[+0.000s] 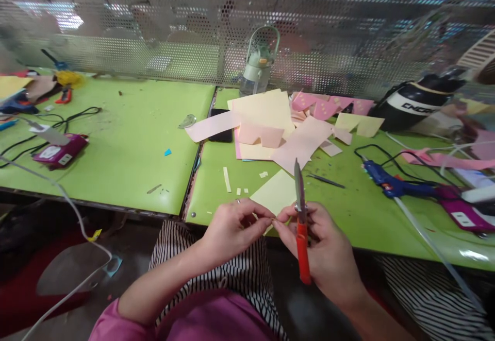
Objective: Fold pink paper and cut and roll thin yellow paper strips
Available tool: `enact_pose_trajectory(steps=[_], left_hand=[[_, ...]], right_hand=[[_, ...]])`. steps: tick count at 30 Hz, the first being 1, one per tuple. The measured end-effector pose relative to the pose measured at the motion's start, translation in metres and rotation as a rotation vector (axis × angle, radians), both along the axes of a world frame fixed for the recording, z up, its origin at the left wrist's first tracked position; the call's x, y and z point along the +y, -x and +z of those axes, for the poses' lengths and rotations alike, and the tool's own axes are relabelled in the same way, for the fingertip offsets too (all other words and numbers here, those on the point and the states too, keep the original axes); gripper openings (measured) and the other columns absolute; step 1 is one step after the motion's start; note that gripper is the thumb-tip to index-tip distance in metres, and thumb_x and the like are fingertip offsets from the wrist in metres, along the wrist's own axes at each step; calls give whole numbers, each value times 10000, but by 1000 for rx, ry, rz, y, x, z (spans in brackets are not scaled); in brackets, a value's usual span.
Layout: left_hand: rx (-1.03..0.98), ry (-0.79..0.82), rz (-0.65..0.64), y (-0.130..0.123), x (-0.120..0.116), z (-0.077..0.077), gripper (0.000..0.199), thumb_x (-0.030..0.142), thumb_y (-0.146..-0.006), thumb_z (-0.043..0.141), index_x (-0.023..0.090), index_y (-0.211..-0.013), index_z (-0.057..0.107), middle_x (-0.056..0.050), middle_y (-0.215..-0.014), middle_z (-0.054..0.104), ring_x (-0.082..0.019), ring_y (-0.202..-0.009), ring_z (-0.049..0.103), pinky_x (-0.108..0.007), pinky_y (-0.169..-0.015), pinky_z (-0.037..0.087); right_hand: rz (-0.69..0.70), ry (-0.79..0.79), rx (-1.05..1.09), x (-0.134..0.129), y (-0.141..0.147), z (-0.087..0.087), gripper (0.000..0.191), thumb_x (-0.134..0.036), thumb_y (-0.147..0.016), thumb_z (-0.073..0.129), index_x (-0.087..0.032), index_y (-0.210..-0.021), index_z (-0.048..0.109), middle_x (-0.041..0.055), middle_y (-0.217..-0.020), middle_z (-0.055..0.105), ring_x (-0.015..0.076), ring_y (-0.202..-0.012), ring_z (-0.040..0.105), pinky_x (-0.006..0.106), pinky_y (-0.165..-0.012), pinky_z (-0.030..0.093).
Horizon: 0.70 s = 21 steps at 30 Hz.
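Note:
Red-handled scissors (302,243) rest in my right hand (328,248), blades pointing up and away from me. The thumb and forefinger of that hand pinch a tiny piece that is too small to make out. My left hand (232,227) meets it there, its thumb and forefinger closed on the same small piece. Both hands are at the near edge of the green table, above my lap. Just beyond my fingers lies a pale yellow-green sheet of paper (276,191). Small paper scraps (263,174) and a narrow pale strip (227,179) lie to the left of it.
Pink and cream papers (263,106) are heaped at the back, beside a phone (221,132) and a green-lidded bottle (257,68). Tweezers (327,181) lie right of my hands. Further right are a blue glue gun (386,178), cords and a black bottle (413,104). A purple power strip (62,151) sits left.

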<state>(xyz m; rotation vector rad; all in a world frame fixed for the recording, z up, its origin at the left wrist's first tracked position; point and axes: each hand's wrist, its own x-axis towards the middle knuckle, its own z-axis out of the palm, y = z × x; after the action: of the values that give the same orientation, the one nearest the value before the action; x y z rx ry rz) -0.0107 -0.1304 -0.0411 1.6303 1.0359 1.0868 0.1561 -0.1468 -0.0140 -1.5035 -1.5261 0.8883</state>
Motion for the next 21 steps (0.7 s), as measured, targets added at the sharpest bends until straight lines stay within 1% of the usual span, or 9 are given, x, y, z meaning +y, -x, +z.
enact_pose_trajectory(steps=[3,5,7,10,12,15,17,19,21], left_hand=[[-71,123,3,-1,-1,-1,153,285,-863,628,163,-934,687,-14,-755,681,-81,-557,553,-192,-524,422],[-149,249,-22,-1,-2,-1,209,339,-870,619,149,-934,681,-29,-768,678,-90,-568,588,-188,-509,428],[-233,364,-62,0,-2,1,220,347,-863,620,142,-906,686,-37,-760,681,-108,-590,626,-185,-501,441],[-341,491,-66,-1,-2,4,174,295,-812,674,141,-886,704,-38,-749,700,-117,-590,641,-185,-499,464],[-405,547,-39,-1,-1,3,154,269,-777,716,138,-857,707,-36,-747,711,-113,-596,646,-188,-528,487],[-521,576,-53,-1,1,0,164,279,-769,744,137,-833,694,-30,-768,723,-94,-594,651,-169,-532,490],[-600,579,-94,0,3,-3,184,306,-782,740,136,-819,680,-24,-755,720,-81,-576,648,-147,-500,471],[-686,614,-118,3,4,-4,206,326,-786,740,134,-805,665,-27,-750,723,-78,-576,655,-132,-477,459],[-777,680,-125,6,7,-4,222,329,-772,754,131,-793,656,-32,-742,724,-76,-561,656,-121,-453,446]], right_hand=[[-19,-10,-51,-1,0,-3,279,-401,-745,698,-245,-885,514,-9,-759,653,141,-609,617,241,-573,516],[-76,-50,-151,-3,-1,-4,255,-381,-749,681,-248,-896,519,-7,-741,649,162,-625,626,268,-592,515],[-110,-107,-263,-4,-4,-5,246,-359,-744,667,-254,-919,529,-3,-723,650,191,-654,643,304,-628,517],[-21,-147,-353,-4,-7,-7,229,-366,-755,623,-262,-939,533,23,-756,681,233,-710,672,358,-691,527],[47,-143,-359,-4,-6,-7,222,-369,-745,620,-266,-918,527,24,-751,684,236,-701,672,359,-684,528],[33,-101,-274,-5,0,-6,203,-362,-749,626,-263,-891,519,-3,-696,637,188,-609,619,311,-600,502],[30,-26,-155,-8,3,-2,205,-373,-762,633,-258,-878,510,-14,-681,595,151,-557,549,287,-555,473],[88,106,-16,-12,2,2,267,-396,-727,680,-254,-867,503,-20,-690,569,129,-542,501,269,-527,453],[159,271,129,-17,-4,7,363,-449,-659,726,-251,-882,521,-20,-712,554,117,-546,478,243,-488,431]])
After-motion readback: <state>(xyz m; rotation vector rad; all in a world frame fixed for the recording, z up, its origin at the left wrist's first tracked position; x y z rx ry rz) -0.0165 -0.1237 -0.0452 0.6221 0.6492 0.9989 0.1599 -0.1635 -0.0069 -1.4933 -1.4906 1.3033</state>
